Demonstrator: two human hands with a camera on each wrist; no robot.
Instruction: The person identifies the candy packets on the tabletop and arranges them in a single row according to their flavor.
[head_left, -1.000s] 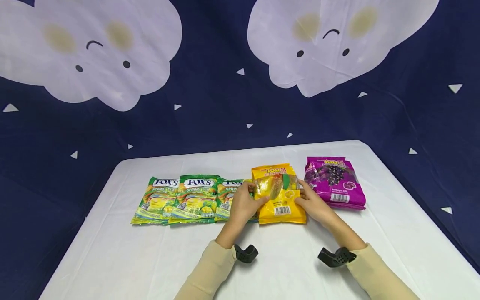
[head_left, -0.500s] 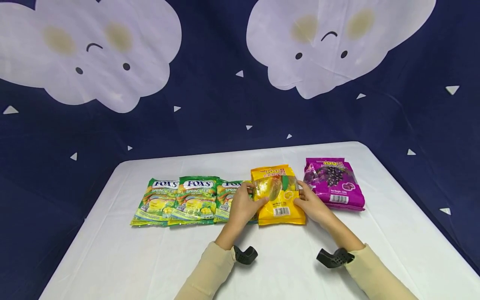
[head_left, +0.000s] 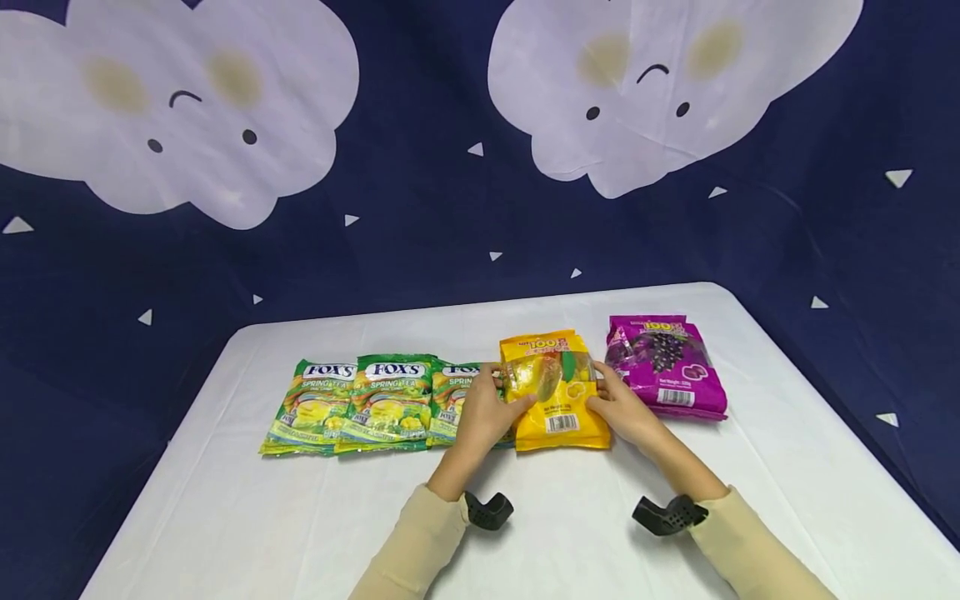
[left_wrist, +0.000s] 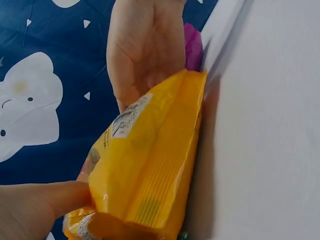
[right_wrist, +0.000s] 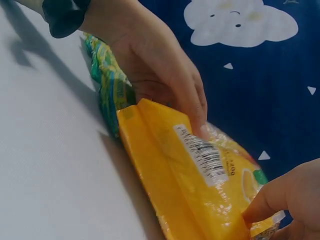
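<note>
A yellow candy bag with a mango picture and a barcode lies on the white table; a second layer shows at its top edge, perhaps another bag beneath. My left hand grips its left side, thumb over the front. On the opposite side my right hand holds it the same way, thumb near the barcode. Both thumbs press the yellow wrapper in the wrist views, where the left thumb and right thumb show. The fingers behind the bag are mostly hidden.
Left of the yellow bag, three green FOX'S candy bags lie in an overlapping row, the rightmost partly covered by the left hand. Purple grape candy bags, apparently stacked, lie to the right. Behind the white table hangs a dark blue cloud-patterned cloth.
The whole head view has shifted slightly. Both hands stay on the yellow candy bag, with no clear movement of it or the other bags.
</note>
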